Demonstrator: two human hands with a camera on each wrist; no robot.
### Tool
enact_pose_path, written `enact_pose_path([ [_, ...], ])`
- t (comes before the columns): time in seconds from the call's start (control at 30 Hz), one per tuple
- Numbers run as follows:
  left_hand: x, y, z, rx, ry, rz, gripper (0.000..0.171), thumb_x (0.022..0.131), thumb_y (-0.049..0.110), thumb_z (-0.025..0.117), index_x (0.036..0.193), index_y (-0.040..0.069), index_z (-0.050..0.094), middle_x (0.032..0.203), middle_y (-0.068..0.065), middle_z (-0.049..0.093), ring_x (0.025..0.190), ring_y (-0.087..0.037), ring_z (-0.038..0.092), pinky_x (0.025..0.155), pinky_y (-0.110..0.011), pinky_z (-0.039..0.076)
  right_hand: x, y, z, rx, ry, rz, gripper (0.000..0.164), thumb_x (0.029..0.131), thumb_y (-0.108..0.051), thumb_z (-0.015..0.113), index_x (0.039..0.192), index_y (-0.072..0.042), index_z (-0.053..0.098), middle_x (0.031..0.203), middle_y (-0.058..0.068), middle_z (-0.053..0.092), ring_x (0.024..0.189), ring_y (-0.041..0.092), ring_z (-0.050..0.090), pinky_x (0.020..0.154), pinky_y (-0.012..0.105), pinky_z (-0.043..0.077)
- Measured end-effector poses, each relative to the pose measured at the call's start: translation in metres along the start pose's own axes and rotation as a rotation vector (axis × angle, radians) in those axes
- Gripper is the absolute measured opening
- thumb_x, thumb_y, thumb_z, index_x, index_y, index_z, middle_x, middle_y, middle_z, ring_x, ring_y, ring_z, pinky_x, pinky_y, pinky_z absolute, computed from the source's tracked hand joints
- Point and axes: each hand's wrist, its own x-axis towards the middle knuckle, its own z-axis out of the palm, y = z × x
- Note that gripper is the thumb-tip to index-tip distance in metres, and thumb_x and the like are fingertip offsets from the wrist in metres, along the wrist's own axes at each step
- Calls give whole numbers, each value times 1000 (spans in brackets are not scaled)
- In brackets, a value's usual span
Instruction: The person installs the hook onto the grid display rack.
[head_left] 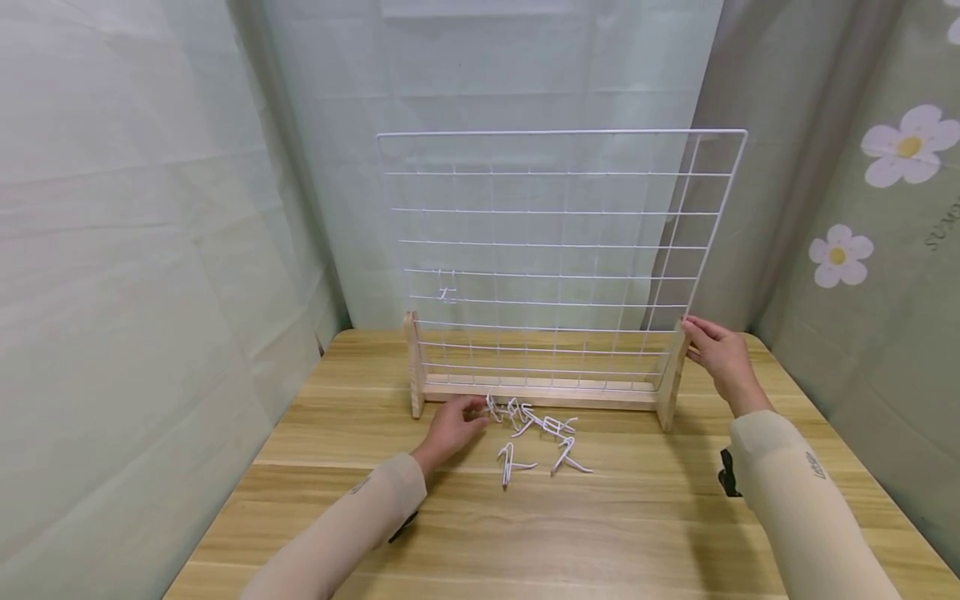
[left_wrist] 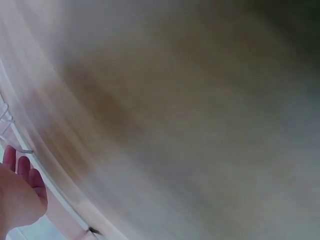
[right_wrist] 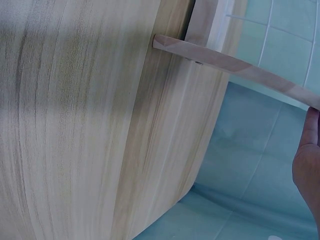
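Note:
A white wire grid panel (head_left: 555, 212) stands upright in a wooden stand (head_left: 540, 397). At the top of the stand's right post (head_left: 671, 379), my right hand (head_left: 720, 354) pinches the wood beside the grid's edge; the right wrist view has the hand (right_wrist: 307, 160) against this post (right_wrist: 235, 66). My left hand (head_left: 453, 429) lies low before the stand, fingertips right at the leftmost of several loose white wire hooks (head_left: 551, 425). In the left wrist view, that hand's fingers (left_wrist: 36, 182) are loosely bent, close to a hook (left_wrist: 12, 132).
One white hook (head_left: 447, 287) hangs on the left part of the grid. Two more hooks (head_left: 508, 464) lie nearer on the wooden table (head_left: 600, 533). Pale green curtains (head_left: 150, 250) surround the table at the back and sides.

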Motion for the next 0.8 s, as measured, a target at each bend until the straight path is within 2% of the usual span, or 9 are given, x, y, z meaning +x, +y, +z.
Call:
enact_pose_path([
  [0.13, -4, 0, -1, -38, -4, 8, 31, 85, 3, 75, 114, -4, 67, 105, -18, 68, 99, -34, 64, 90, -48, 52, 0, 0, 0, -6, 1, 0, 64, 101, -43, 50, 148, 0, 41, 146, 17, 45, 130, 28, 47, 98, 33, 44],
  [0.27, -6, 2, -2, -61, -1, -8, 26, 86, 2, 75, 110, -3, 68, 98, -14, 69, 95, -31, 64, 88, -47, 53, -1, 0, 0, -1, -1, -3, 65, 101, -43, 51, 148, 0, 41, 141, 13, 49, 125, 22, 51, 99, 35, 44],
  [0.43, -5, 3, 0, -51, 8, -31, 22, 85, 5, 76, 105, -2, 70, 93, -9, 68, 90, -26, 63, 84, -42, 53, -2, 0, -1, 8, 3, -3, 65, 100, -43, 52, 148, 1, 42, 136, 8, 52, 120, 16, 53, 99, 34, 44],
  [0.6, -3, 2, 4, -34, 25, -33, 16, 85, 5, 76, 98, -1, 70, 89, -8, 68, 85, -22, 62, 79, -36, 52, -2, -1, -1, 9, -2, 1, 67, 100, -44, 52, 148, 2, 41, 142, 14, 48, 126, 23, 50, 99, 34, 43],
  [0.8, -2, 3, 6, -38, 54, -34, 7, 84, 1, 75, 90, -1, 72, 87, -9, 70, 83, -22, 62, 77, -35, 52, -2, -1, 0, 12, 1, -5, 67, 100, -45, 51, 148, 1, 41, 146, 19, 44, 131, 29, 47, 97, 31, 44],
])
